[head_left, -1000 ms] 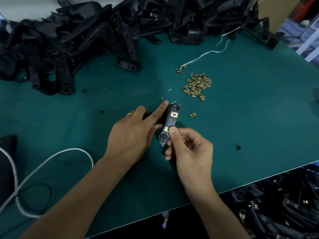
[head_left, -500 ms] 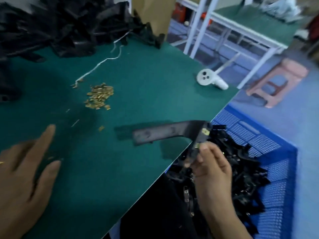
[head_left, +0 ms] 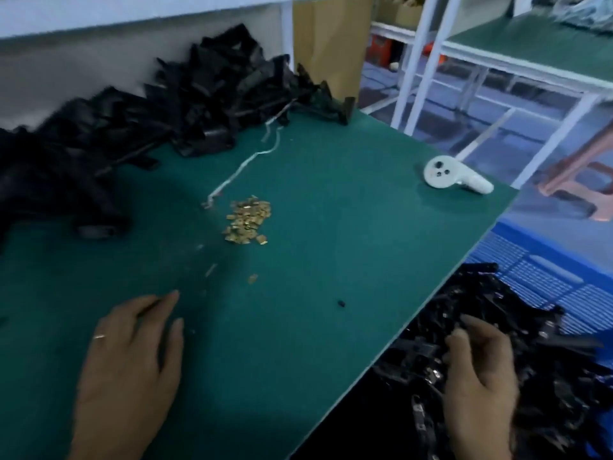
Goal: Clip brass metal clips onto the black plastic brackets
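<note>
While the left hand (head_left: 127, 366) lies flat with spread fingers on the desk (head_left: 331, 227), below the clips (head_left: 248, 219), the right hand (head_left: 481, 376), loosely curled, touches brackets (head_left: 530, 343) in the crate (head_left: 537, 270) beside the desk.

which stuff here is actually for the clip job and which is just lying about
For the job:
- pile of brass clips
- stray clip
- heap of black brackets at the back of the table
- brackets in the blue crate

Lying about:
- white controller
- white cord
- pink stool
</note>
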A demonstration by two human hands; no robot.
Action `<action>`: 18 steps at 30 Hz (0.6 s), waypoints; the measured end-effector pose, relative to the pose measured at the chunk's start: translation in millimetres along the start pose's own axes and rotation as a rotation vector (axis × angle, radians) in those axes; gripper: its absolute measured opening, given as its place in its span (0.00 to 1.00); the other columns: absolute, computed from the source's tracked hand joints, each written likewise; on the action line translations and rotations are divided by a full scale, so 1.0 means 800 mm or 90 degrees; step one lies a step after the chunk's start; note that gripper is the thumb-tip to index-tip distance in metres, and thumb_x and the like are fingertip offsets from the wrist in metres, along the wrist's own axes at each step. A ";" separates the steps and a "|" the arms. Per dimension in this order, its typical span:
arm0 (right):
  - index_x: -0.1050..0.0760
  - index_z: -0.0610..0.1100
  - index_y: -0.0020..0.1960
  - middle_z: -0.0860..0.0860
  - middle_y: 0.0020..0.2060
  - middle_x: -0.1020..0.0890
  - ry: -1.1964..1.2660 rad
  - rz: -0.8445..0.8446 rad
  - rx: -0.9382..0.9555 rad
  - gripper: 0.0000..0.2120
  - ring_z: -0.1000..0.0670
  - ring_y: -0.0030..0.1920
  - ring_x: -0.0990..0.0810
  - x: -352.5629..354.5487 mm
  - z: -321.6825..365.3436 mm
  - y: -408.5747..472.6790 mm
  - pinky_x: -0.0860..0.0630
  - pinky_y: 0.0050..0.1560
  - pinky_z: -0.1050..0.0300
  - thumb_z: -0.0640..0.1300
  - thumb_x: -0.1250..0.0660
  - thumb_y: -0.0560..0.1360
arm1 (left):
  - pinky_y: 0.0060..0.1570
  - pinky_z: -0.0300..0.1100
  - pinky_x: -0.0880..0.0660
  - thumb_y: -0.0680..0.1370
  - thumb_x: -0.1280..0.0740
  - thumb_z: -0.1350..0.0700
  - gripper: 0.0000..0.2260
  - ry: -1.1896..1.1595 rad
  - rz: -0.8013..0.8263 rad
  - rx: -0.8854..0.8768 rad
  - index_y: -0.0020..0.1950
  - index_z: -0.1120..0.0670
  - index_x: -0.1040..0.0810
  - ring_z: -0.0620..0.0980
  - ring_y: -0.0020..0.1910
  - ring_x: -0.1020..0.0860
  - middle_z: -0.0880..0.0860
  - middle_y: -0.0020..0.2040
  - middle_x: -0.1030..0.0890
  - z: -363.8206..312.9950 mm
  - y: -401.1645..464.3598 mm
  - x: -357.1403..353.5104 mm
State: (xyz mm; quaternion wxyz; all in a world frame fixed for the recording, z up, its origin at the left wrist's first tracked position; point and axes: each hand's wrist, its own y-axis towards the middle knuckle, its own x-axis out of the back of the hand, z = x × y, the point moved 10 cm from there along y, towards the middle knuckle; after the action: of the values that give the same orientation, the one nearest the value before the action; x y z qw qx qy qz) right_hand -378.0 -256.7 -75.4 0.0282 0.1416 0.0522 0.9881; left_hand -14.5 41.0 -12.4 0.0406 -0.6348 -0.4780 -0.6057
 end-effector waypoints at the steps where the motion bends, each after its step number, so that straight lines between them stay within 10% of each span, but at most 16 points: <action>1: 0.22 0.56 0.57 0.58 0.47 0.16 -0.005 0.040 0.079 0.05 0.56 0.46 0.18 -0.023 0.035 -0.001 0.21 0.54 0.57 0.53 0.33 0.82 | 0.62 0.57 0.26 0.83 0.40 0.50 0.20 0.016 -0.018 -0.020 0.69 0.59 0.21 0.61 0.57 0.24 0.58 0.61 0.25 -0.005 0.003 0.007; 4: 0.20 0.55 0.52 0.61 0.46 0.17 -0.096 0.246 0.285 0.05 0.59 0.46 0.20 -0.124 0.129 -0.021 0.29 0.51 0.74 0.54 0.32 0.80 | 0.58 0.55 0.22 0.81 0.39 0.51 0.18 0.033 0.023 0.025 0.67 0.57 0.19 0.55 0.56 0.24 0.52 0.60 0.25 -0.001 0.007 0.012; 9: 0.18 0.48 0.57 0.56 0.47 0.23 -0.219 0.456 0.456 0.12 0.51 0.50 0.22 -0.268 0.183 -0.090 0.23 0.51 0.55 0.51 0.26 0.76 | 0.58 0.50 0.22 0.81 0.33 0.52 0.15 0.013 0.083 0.098 0.67 0.52 0.20 0.50 0.57 0.22 0.48 0.60 0.24 0.022 0.025 0.005; 18: 0.18 0.50 0.51 0.56 0.47 0.27 -0.194 0.518 0.483 0.07 0.52 0.50 0.26 -0.320 0.181 -0.124 0.28 0.49 0.58 0.46 0.22 0.75 | 0.67 0.52 0.27 0.76 0.39 0.73 0.35 -0.039 0.144 0.296 0.81 0.48 0.35 0.57 0.68 0.28 0.56 0.78 0.37 0.161 0.159 -0.015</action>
State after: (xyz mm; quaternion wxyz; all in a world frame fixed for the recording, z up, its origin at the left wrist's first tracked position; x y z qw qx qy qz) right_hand -87.9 -162.2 -18.9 -0.3998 0.2910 0.3397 0.8001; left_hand 165.7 46.9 10.9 0.2383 -0.6762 -0.5312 -0.4514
